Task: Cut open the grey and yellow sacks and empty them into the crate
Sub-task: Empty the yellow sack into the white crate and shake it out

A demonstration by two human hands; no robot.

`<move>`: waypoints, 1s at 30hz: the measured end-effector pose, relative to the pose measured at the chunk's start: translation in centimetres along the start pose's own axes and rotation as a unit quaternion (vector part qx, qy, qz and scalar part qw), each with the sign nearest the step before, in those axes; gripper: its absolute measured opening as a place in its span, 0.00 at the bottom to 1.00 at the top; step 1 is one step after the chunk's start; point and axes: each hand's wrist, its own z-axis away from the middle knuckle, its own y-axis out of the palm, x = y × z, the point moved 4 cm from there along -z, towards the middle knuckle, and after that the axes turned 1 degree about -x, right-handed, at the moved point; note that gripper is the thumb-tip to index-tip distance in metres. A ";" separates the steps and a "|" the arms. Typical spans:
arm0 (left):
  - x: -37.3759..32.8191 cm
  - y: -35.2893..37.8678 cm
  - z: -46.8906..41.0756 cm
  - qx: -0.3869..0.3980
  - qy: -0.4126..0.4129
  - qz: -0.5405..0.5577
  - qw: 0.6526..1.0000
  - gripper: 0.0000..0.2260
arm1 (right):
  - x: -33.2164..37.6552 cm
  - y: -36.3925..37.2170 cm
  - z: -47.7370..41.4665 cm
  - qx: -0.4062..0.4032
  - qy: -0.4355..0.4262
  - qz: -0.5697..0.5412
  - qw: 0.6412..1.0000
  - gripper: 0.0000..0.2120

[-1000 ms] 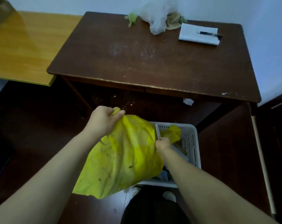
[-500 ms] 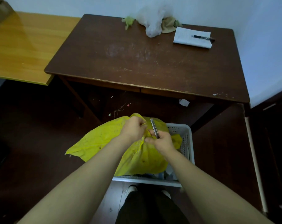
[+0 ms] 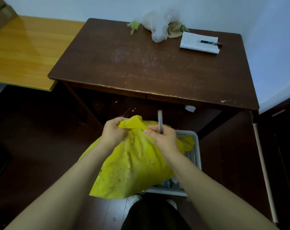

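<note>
Left grip (image 3: 113, 133) pinches crumpled yellow plastic sack (image 3: 137, 163); right grip (image 3: 162, 138) clenches thin grey metal blade (image 3: 160, 118). Sack over white slotted plastic crate (image 3: 196, 146), 6 o'clock. Risk: blade slips into left grip; contents spill past 9 o'clock rim.

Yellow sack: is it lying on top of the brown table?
No, the left hand grips the yellow sack and the right hand, clutching a grey cutter, pinches it, over the white crate.
</note>
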 end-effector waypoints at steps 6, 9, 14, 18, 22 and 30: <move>-1.0 -0.6 0.0 -0.079 -0.062 0.097 0.990 0.09 | 2.5 3.6 0.6 0.040 -0.049 0.022 0.998 0.09; -1.4 -1.1 -0.2 -0.076 -0.064 0.106 0.989 0.08 | 2.2 3.9 0.6 0.022 -0.035 -0.013 0.999 0.11; -1.8 -2.0 -0.1 -0.078 -0.071 0.132 0.986 0.08 | 3.2 4.8 0.9 0.022 -0.053 -0.024 0.998 0.11; -0.7 -2.1 0.1 -0.090 -0.114 0.139 0.980 0.07 | 1.7 4.9 1.1 0.054 0.000 -0.018 0.998 0.08; -0.3 -2.2 0.5 -0.105 -0.122 0.095 0.982 0.08 | -0.8 1.5 -0.2 0.052 0.052 -0.018 0.997 0.04; -0.7 -3.5 0.2 -0.091 -0.139 0.159 0.973 0.06 | -9.2 -3.5 -2.5 0.081 0.102 0.342 0.931 0.21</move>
